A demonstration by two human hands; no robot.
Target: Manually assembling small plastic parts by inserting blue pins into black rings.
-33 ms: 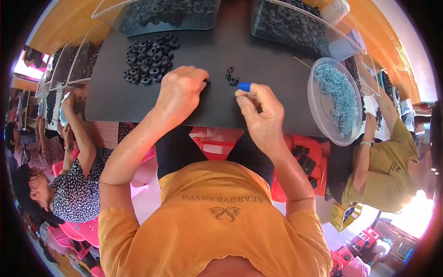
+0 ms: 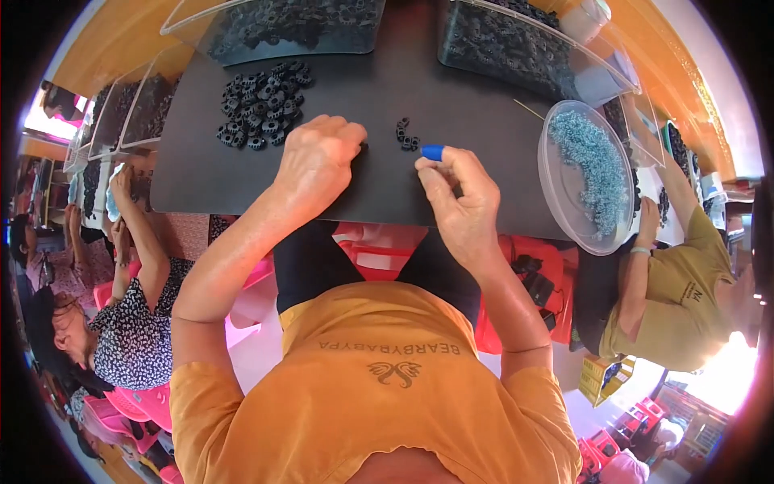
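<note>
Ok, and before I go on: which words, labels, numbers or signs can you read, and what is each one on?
Orange shirt: one line of dark lettering with a curled emblem; legible, but I won't copy printed words.
Olive shirt of the person at right: small dark print, too small to read reliably.
Loose black pieces, blue finger cover: no readable text.

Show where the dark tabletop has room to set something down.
Bare dark tabletop lies between the pile of black pieces and the short curved row, beyond the left hand. Another patch lies between the right hand and the clear tub of blue beads. Crowded: the pile beside the left hand, and the far edge, lined with clear bins.
</note>
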